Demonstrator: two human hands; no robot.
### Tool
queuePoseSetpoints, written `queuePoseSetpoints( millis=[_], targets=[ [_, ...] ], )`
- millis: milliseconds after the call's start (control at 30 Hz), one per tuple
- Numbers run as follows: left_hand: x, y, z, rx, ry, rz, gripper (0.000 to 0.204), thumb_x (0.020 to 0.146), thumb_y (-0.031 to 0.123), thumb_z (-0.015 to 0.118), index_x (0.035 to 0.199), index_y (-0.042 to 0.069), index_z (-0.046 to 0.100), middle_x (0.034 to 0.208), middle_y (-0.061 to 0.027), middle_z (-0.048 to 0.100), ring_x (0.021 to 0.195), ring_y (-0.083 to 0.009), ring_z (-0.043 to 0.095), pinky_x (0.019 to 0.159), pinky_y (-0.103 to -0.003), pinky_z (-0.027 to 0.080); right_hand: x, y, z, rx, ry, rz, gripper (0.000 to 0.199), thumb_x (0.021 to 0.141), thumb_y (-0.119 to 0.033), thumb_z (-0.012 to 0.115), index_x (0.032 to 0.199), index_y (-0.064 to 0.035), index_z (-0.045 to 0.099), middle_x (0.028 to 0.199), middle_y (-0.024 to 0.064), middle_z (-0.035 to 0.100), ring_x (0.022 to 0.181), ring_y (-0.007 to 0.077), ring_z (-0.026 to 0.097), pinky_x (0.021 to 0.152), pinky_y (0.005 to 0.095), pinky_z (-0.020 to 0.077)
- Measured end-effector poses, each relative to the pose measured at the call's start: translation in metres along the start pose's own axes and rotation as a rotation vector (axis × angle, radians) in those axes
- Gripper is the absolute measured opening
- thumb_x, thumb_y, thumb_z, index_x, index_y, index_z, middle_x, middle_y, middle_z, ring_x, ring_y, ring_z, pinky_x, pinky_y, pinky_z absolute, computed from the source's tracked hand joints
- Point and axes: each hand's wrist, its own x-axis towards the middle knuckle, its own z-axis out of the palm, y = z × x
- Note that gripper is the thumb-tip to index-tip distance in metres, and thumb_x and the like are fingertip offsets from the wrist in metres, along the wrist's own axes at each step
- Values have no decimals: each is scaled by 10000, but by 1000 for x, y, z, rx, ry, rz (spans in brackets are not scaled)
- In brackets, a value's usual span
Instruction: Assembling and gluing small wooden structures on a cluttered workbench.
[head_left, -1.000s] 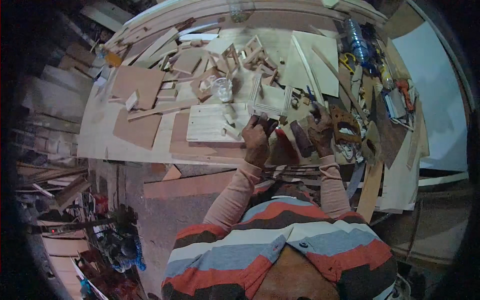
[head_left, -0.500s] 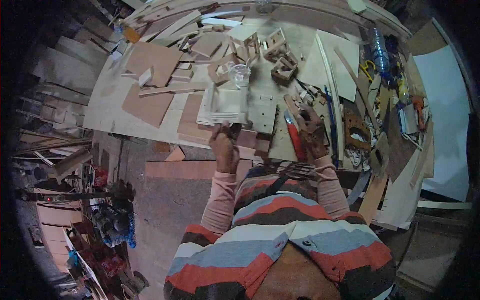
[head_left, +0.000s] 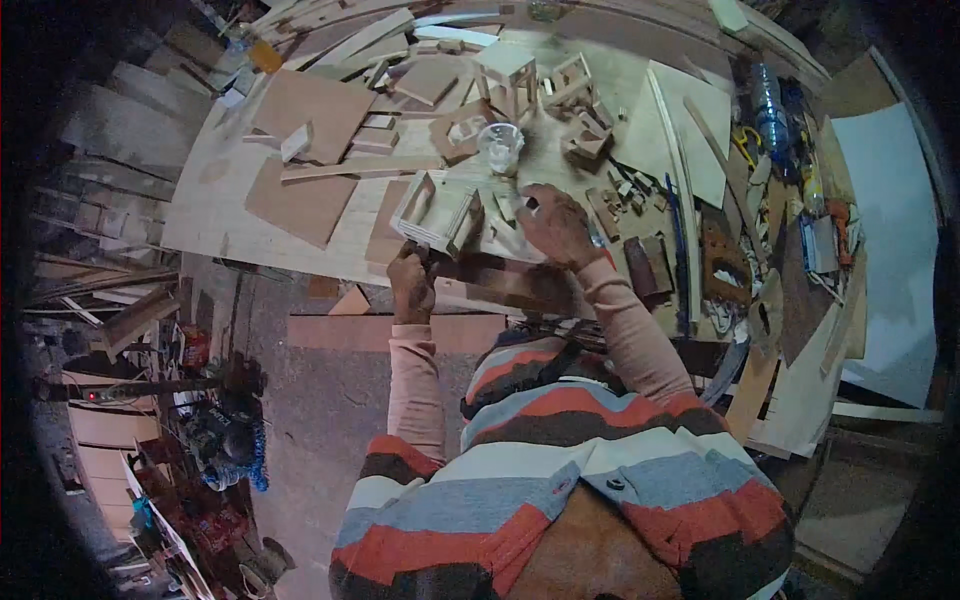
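Gripping the near corner of a small open wooden box frame [head_left: 438, 212] at the frame's centre, the left hand [head_left: 411, 283] was closed on it, seemingly steadying it mid-assembly. The right hand [head_left: 556, 224], fingers curled, hovered just right of it over loose wood offcuts [head_left: 610, 205]; whether it pinched anything I cannot tell. Fitting another piece would likely need careful alignment.

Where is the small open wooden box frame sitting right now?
In the head view, the small wooden box frame lies at the workbench's near edge, just above the left hand, left of the right hand and below the clear glass.
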Motion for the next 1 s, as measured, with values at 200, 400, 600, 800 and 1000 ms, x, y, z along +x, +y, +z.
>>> queuePoseSetpoints(
  millis=[200,400,600,800,1000],
  targets=[
    [6,27,1,210,-79,-54,360,947,83,568,1289,-28,554,1036,-70,689,839,-157,676,667,-263,546,35,-21,16,-234,-287,168,413,786,-378,682,1105,-116,679,1041,183,690,984,361,660,884,456,519],
    [12,48,13,115,-116,-188,368,911,106,597,1250,-38,620,1100,-88,694,893,-173,689,732,-282,560,27,-1,8,-86,-287,78,314,822,-263,649,1106,-134,685,1070,127,693,1010,321,660,911,470,501],
    [16,71,24,361,-239,-182,321,906,128,615,1193,1,681,1041,-58,706,861,-116,659,733,-263,532,27,12,0,372,-406,76,335,854,-248,650,1166,-127,678,1173,113,656,1013,291,659,977,422,473],
    [18,75,29,282,-256,-242,322,908,91,615,1214,15,678,1019,-44,705,841,-106,651,704,-246,527,38,31,13,417,-230,-334,501,801,-293,771,1240,-85,650,1246,106,630,1000,197,654,898,320,536],
    [21,76,26,246,-318,-229,327,929,131,625,1229,9,664,1064,-56,697,900,-124,660,750,-251,539,35,11,1,649,-353,69,541,821,-276,781,1251,9,616,1133,94,658,926,156,652,824,291,556]
  ],
)
